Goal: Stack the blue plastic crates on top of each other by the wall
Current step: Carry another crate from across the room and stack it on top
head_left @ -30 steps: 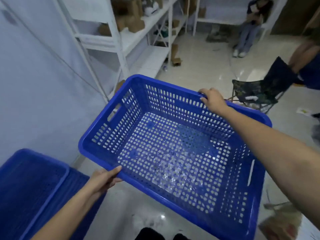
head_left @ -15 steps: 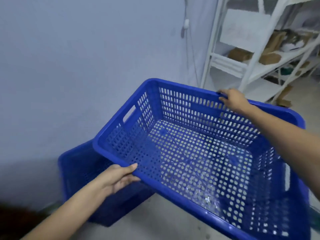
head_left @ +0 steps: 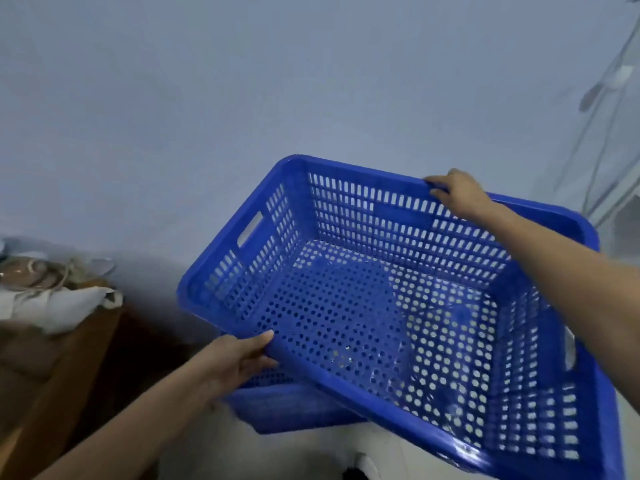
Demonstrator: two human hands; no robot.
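Fingers (head_left: 254, 344) of the left hand (head_left: 232, 360) are curled around the near rim of the upper blue crate (head_left: 363, 306), thumb laid flat along the top edge, the rest tucked under and out of sight. Over on the far rim, the fingers of the right hand (head_left: 459, 195) are hooked over the edge and pressed together, gripping it firmly. Both bare forearms are stretched out from the bottom corners of the view.

The upper blue crate is held clear in the air, tilted, its near-left corner lifted towards the wall (head_left: 242, 98) and its open top turned to the camera. Its perforated floor and slotted sides are seen empty, with a handle slot (head_left: 250, 229) cut in the left end wall.

Beneath it, a lower blue crate (head_left: 294, 407) is glimpsed on the pale floor (head_left: 277, 455), close by the wall; most of it is hidden by the held one, and whether the two are touching cannot be told. A second blue rim (head_left: 554, 211) is seen behind the right wrist; which crate it belongs to cannot be told.

Off to the left, a brown wooden worktop (head_left: 69, 358) is seen with whitish cloth bundles (head_left: 52, 303) heaped on it, blurred. At the right edge, white shelving (head_left: 620, 188) is faintly made out.
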